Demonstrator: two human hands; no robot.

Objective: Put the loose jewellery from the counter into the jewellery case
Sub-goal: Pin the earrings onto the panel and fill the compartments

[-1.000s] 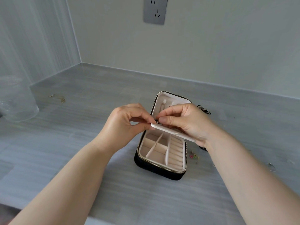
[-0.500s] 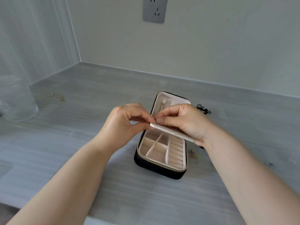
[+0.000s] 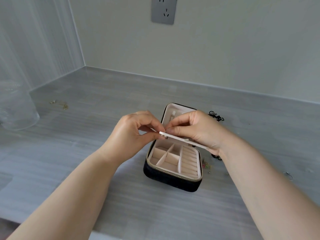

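A black zip jewellery case [image 3: 170, 179] lies open on the grey counter, its beige divided tray empty. Above it my right hand [image 3: 195, 130] grips a thin white earring panel [image 3: 180, 138] that slants down to the right. My left hand [image 3: 136, 132] pinches a small stud earring [image 3: 163, 135] at the panel's left end. Loose pieces lie around: a gold chain [image 3: 60, 103] far left, black jewellery [image 3: 216, 116] behind the case, coloured earrings [image 3: 207, 165] right of it, and a small silver piece [image 3: 288, 175] far right.
A clear glass vessel [image 3: 15, 108] stands at the left edge of the counter. Walls close the corner behind and to the left, with a socket plate [image 3: 163, 9] high on the back wall. The counter's front edge runs below my forearms.
Both hands stay over the case with the panel. My fingers have shifted slightly at the panel's left end, where the small earring now shows.
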